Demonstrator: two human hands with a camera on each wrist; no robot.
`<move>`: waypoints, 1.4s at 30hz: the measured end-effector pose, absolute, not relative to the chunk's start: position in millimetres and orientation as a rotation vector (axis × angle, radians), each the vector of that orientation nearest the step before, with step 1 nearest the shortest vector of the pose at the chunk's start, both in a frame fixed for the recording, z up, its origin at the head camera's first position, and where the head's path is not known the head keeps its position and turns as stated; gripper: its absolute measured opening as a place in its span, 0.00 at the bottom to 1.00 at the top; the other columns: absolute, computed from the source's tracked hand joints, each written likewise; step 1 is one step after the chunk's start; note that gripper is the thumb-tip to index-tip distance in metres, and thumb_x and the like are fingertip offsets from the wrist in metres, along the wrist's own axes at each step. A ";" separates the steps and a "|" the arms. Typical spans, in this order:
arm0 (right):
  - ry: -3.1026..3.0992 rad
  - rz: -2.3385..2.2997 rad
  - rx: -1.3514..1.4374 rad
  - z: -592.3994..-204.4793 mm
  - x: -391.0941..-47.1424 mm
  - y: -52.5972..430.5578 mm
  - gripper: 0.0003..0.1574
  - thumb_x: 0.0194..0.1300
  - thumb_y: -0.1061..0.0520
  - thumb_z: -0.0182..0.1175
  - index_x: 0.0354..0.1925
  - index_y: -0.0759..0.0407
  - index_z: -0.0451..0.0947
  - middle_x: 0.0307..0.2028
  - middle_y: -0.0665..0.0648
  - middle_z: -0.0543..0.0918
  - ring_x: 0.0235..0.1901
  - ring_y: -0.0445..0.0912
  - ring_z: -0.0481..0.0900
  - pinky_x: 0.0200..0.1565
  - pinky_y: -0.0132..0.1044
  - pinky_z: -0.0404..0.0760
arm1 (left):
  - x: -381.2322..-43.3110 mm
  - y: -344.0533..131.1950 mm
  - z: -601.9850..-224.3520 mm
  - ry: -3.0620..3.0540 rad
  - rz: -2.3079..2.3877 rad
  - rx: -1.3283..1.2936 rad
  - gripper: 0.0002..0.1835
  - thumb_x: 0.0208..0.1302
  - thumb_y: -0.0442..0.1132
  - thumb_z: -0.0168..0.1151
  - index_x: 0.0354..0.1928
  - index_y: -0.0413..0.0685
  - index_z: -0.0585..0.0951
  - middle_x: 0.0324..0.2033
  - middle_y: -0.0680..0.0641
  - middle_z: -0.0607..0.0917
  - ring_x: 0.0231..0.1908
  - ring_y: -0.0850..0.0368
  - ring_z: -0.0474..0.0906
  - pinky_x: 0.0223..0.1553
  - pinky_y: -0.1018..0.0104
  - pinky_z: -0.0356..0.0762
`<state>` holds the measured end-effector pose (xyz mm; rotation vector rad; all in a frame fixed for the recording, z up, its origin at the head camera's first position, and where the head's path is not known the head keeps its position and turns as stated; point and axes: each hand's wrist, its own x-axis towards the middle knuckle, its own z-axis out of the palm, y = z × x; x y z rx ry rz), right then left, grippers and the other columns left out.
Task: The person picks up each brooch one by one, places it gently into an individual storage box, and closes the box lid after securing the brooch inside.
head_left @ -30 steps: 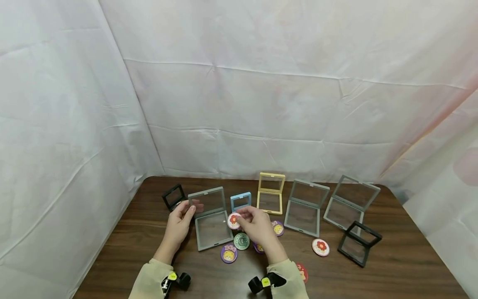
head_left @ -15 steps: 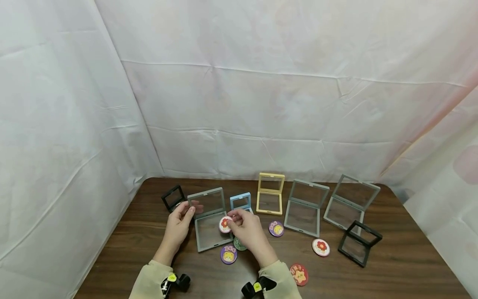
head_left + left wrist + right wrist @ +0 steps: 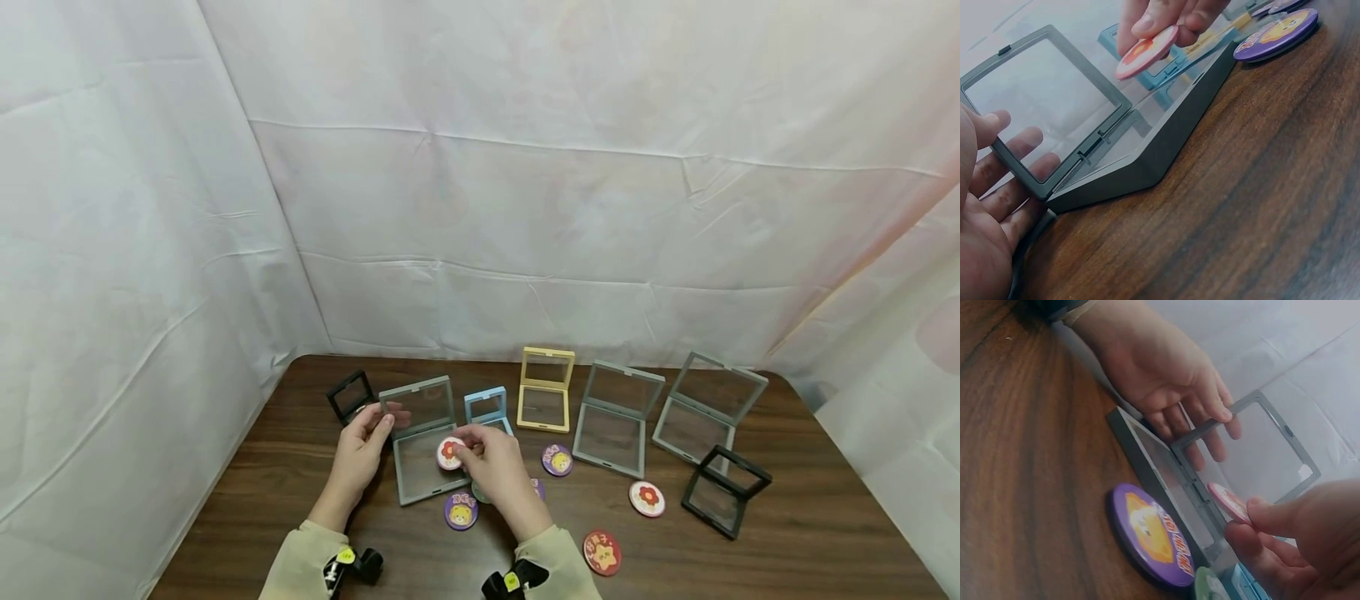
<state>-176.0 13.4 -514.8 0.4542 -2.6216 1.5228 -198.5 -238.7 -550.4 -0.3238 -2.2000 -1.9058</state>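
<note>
My left hand holds the raised lid of a grey display frame at its left edge. In the left wrist view, the thumb is in front and the fingers show through the clear film. The frame stands open with its lower half flat on the table. My right hand pinches a white button badge with a red flower, tilted, over the right part of that lower half. A purple badge lies at the frame's front corner. Beside it, a green badge is mostly hidden by the right hand.
Behind the right hand stands a small blue frame, then a yellow one. Two grey frames and a black frame are at right; another black frame is at left. A red badge and flower badge lie right.
My right hand has carried the flower badge left, from beside the grey frame to over its lower half. My left hand has stayed on the lid.
</note>
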 end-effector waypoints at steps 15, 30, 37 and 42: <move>-2.640 1.418 0.457 -524.3 -169.9 4.4 0.13 0.71 0.63 0.74 0.52 0.64 0.91 0.36 0.53 0.87 0.29 0.35 0.83 0.35 0.31 0.82 | -198.4 -238.0 -551.0 -2.190 -1.913 -0.325 0.17 0.87 0.36 0.56 0.65 0.28 0.80 0.54 0.34 0.90 0.54 0.49 0.90 0.61 0.71 0.79; -2.736 1.422 0.584 -520.7 -170.5 6.3 0.33 0.60 0.64 0.83 0.62 0.71 0.85 0.42 0.57 0.82 0.29 0.33 0.78 0.33 0.27 0.80 | -199.1 -238.2 -550.9 -2.193 -1.911 -0.328 0.17 0.87 0.36 0.56 0.64 0.28 0.80 0.53 0.33 0.90 0.54 0.51 0.90 0.60 0.70 0.80; -2.770 1.300 0.640 -522.8 -172.0 6.3 0.31 0.61 0.61 0.83 0.61 0.67 0.86 0.41 0.55 0.82 0.33 0.37 0.79 0.36 0.29 0.79 | -199.9 -237.7 -551.2 -2.204 -1.898 -0.310 0.17 0.86 0.36 0.56 0.64 0.29 0.81 0.53 0.34 0.91 0.54 0.52 0.90 0.60 0.70 0.81; -2.798 1.292 0.630 -526.3 -171.9 5.0 0.32 0.62 0.59 0.83 0.62 0.64 0.85 0.44 0.55 0.81 0.34 0.36 0.78 0.38 0.29 0.79 | -199.1 -238.0 -551.9 -2.198 -1.907 -0.310 0.17 0.87 0.36 0.56 0.64 0.27 0.80 0.53 0.34 0.91 0.53 0.53 0.90 0.60 0.71 0.80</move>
